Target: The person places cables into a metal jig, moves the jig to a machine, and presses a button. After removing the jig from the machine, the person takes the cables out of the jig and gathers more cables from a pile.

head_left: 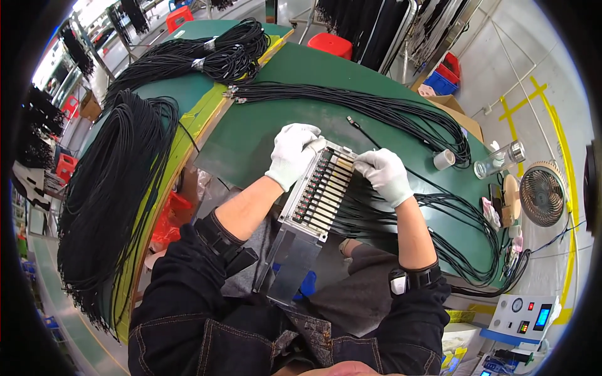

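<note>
A metal fixture (pixel 322 193) with a row of narrow slots lies tilted in front of me, at the near edge of the green table. Small connector ends sit in several slots, and black cables (pixel 364 216) run out from its right side. My left hand (pixel 293 155), in a white glove, is closed on the fixture's upper left corner. At the upper right edge, the gloved fingers of my right hand (pixel 384 175) are pinched together; what lies between them is hidden. A loose cable end with a connector (pixel 353 121) lies beyond the right hand.
Bundles of black cable (pixel 351 100) lie across the green table (pixel 301 62); more hang over the left bench (pixel 119 188). To the right stand a white roll (pixel 444 159), a glass bottle (pixel 500 160) and a fan (pixel 543 194). A control box (pixel 520 318) stands lower right.
</note>
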`<state>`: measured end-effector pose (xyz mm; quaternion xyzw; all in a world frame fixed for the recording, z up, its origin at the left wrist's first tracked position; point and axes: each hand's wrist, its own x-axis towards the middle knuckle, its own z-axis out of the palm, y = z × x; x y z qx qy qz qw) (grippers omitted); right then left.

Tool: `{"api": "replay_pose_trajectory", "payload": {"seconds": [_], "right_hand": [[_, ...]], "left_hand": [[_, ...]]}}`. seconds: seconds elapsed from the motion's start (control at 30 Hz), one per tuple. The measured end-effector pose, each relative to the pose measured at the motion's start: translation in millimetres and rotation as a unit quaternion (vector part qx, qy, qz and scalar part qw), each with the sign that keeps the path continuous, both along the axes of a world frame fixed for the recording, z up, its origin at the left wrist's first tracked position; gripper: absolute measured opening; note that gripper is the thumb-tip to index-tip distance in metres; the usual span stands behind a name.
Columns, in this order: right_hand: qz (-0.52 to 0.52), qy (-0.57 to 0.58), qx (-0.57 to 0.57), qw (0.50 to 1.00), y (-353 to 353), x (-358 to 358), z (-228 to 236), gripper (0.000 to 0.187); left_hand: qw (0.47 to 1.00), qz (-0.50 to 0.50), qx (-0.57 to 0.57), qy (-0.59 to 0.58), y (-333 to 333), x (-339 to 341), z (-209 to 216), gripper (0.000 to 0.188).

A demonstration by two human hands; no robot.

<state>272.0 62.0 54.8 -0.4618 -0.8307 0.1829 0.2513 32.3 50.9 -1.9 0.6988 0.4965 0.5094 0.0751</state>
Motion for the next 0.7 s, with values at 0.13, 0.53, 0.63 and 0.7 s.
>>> {"api": "replay_pose_trajectory", "payload": {"seconds": [0.13,0.53,0.63,0.7], "right_hand": [[0.019,-0.082,0.098,0.992,-1.8,-0.9,0.8,0.011],[0.032,-0.118,0.185,0.975,-4.8,-8.1,-7.7,0.011],[0.027,-0.129,0.181,0.975,-4.9,-7.4,-11.0,0.011],[0.033,-0.128,0.172,0.976,-2.0,-6.2,-15.5,0.010]], "left_hand": [[0.998,0.029,-0.036,0.049,1.5,-0.5,-7.5,0.015],[0.989,0.003,-0.144,0.032,-0.9,-1.0,-9.5,0.023],[0.986,-0.063,-0.044,0.146,-12.3,16.2,0.0,0.026],[0.976,-0.067,-0.067,0.196,-15.5,18.9,9.4,0.027]]}}
